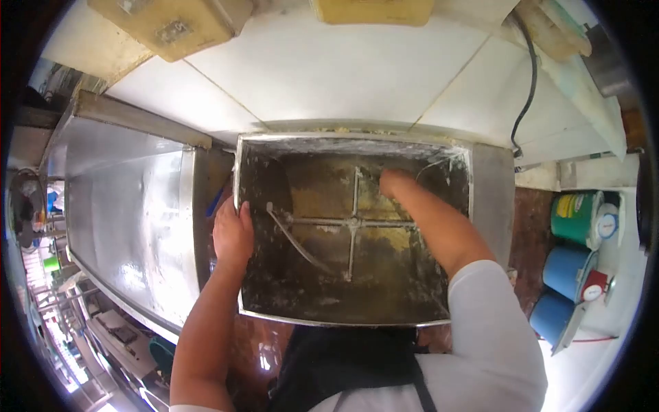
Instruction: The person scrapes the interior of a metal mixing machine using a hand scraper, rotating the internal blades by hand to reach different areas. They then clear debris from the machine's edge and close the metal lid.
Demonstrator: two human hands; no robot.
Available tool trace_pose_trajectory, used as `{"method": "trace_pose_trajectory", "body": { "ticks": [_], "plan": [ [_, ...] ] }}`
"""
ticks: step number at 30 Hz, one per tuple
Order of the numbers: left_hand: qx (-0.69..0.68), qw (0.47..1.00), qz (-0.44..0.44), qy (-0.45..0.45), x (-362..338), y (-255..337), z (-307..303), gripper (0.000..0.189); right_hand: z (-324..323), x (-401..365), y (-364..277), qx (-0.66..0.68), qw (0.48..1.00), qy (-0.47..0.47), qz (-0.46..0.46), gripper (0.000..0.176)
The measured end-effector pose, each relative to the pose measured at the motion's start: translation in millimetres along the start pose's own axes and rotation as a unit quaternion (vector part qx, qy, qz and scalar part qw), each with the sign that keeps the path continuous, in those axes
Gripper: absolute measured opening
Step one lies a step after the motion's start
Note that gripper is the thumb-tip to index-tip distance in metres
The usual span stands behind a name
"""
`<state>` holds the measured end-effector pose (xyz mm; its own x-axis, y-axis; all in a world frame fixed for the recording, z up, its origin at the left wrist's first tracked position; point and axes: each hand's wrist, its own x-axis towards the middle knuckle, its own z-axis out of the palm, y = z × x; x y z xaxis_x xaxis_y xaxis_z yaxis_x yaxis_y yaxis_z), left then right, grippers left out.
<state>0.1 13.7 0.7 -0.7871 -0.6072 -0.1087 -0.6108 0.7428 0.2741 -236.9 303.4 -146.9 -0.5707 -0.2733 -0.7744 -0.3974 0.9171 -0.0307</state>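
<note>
In the head view a deep metal tank [357,321] with stained, dirty inner walls stands in front of me. My left hand [233,230] grips its left rim, the thumb on the inner side and the fingers outside. Down inside, near the back wall, is my right hand [396,184], with curled fingers. What it holds, if anything, is lost in the dark. A cross-shaped pipe [354,222] lies across the tank floor beside this hand. One thin pale tube [296,243] runs over the left part of the floor.
To the left is a shiny steel counter [130,220]. White tiles [329,75] rise behind the tank, with yellowish containers [374,10] above. A black cable [532,82] hangs at right. Blue buckets [566,271] and a green bucket [575,216] stand on the far right.
</note>
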Motion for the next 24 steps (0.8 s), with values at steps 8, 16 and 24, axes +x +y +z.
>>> {"method": "trace_pose_trajectory", "body": {
  "ticks": [8, 16, 24],
  "plan": [
    [-0.005, 1.0, 0.013, 0.011, 0.3, -4.5, 3.8, 0.033, -57.5, -99.9, -29.8, 0.193, 0.968, -0.014, -0.158, 0.044],
    [0.009, 1.0, 0.019, 0.018, -1.5, -0.8, -1.7, 0.032, 9.2, -131.9, 4.2, 0.273, 0.951, -0.1, -0.109, 0.045],
    [0.002, 0.998, 0.035, 0.046, -1.7, -0.6, 1.9, 0.032, 96.7, -176.9, 6.8, 0.391, 0.908, -0.148, 0.015, 0.042]
  ]
}}
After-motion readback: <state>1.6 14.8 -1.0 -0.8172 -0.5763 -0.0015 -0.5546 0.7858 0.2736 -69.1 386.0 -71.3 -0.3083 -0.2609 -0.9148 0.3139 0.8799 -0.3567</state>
